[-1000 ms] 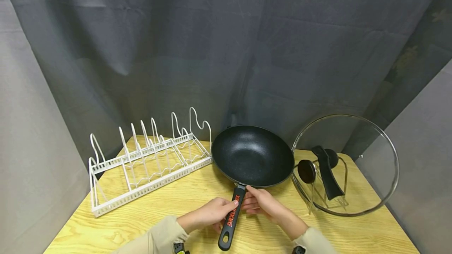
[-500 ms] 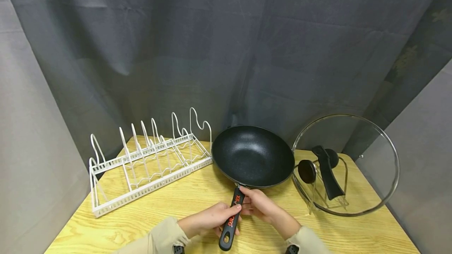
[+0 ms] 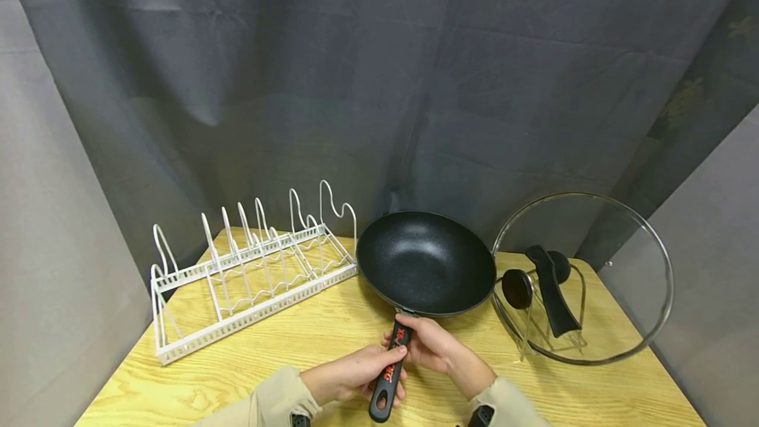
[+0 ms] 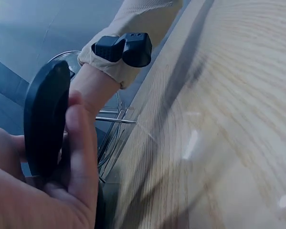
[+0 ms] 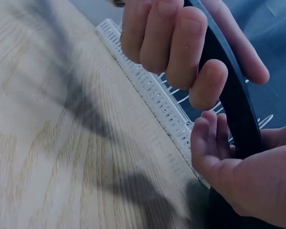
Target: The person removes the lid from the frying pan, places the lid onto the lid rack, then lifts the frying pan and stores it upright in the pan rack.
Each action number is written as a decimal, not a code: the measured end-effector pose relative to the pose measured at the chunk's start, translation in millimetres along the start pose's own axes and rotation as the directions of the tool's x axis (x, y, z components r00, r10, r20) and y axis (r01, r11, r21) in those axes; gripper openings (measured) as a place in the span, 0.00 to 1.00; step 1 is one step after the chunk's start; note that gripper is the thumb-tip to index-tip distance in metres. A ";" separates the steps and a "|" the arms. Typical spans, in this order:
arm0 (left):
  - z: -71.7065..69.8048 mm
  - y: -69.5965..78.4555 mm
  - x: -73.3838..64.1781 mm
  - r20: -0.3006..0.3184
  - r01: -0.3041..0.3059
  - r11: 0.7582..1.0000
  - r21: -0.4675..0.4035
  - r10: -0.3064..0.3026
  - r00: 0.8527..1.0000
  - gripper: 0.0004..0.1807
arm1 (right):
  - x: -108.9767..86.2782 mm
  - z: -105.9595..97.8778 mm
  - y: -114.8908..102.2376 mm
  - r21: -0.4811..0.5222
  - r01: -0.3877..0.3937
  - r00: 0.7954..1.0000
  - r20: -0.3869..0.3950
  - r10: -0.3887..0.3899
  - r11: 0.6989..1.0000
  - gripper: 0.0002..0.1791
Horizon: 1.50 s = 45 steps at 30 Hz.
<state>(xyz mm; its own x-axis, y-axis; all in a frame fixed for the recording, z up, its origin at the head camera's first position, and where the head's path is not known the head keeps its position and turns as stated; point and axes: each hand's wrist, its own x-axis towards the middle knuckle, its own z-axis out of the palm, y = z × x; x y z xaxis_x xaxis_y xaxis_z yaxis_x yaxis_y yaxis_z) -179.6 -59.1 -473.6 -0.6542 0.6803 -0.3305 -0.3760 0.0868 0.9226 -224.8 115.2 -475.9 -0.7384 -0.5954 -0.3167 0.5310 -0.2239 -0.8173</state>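
A black frying pan (image 3: 423, 262) sits at the middle of the table, its bowl toward the back and its handle (image 3: 388, 377) pointing at the person. My left hand (image 3: 358, 371) grips the handle partway down, thumb on top and fingers beneath. Closer to the pan's bowl, my right hand (image 3: 433, 344) holds the same handle, its thumb along the top near the metal joint. In the left wrist view the dark handle (image 4: 47, 119) lies between thumb and fingers. The right wrist view shows the fingers of both hands curled around the handle (image 5: 236, 105) above the wood.
To the left stands a white wire rack (image 3: 255, 282) with several upright dividers. On the right, a glass lid (image 3: 667, 282) with a metal rim leans upright in a wire stand (image 3: 582, 295), with a black handle (image 3: 551, 292). Grey curtains (image 3: 379, 84) enclose the wooden table (image 3: 284, 335).
My right hand has moved left onto the handle, its thumb and fingers closing around it. The left hand has shifted slightly right along with the handle. The pan's bowl stays nearly in place.
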 end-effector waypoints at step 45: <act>39.3 -5.3 9.9 -0.095 -0.052 0.958 -0.283 0.026 0.995 0.16 | -9.0 -1.6 -9.7 0.211 -0.035 0.999 0.009 0.033 0.977 0.13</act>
<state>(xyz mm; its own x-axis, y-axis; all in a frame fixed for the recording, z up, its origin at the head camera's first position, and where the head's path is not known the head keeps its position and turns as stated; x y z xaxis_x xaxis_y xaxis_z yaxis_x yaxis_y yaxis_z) -158.3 -24.2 -473.9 -0.7229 0.6102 -0.3242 -0.5122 -0.1584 0.8441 -224.0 123.9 -465.9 -0.7164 -0.6096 -0.3394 0.6320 -0.3607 -0.6859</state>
